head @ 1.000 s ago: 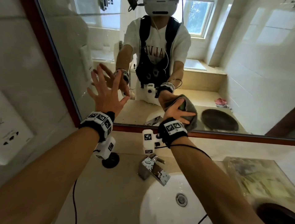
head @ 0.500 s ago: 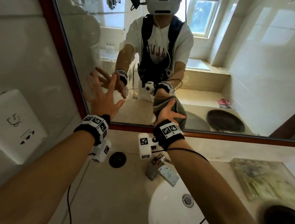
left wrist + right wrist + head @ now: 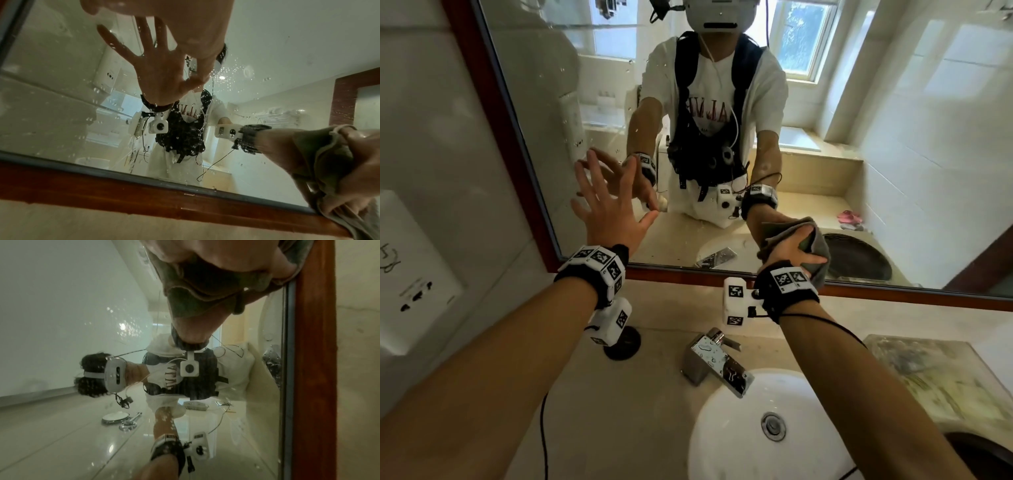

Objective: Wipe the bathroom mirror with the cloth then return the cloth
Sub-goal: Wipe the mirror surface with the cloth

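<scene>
The grey cloth (image 3: 813, 251) lay bunched against the lower part of the mirror (image 3: 893, 137), just above the bottom rail of its reddish-brown wooden frame (image 3: 681, 274), with one fold hanging down over that rail. The right hand (image 3: 792, 251) pressed it onto the glass, fingers spread over the fabric and the thumb stretched sideways across it; the wrist views showed the cloth gathered under the palm and fingers. To the left, the left hand (image 3: 607, 209) was open with fingers splayed, its fingertips at the glass near the mirror's left edge; actual contact could not be told for sure. Water droplets speckled the glass around the left hand. Below the mirror ran a beige stone desk (image 3: 647, 394) carrying a chrome faucet (image 3: 717, 361), a white basin (image 3: 750, 428) and a round black object (image 3: 625, 344).
</scene>
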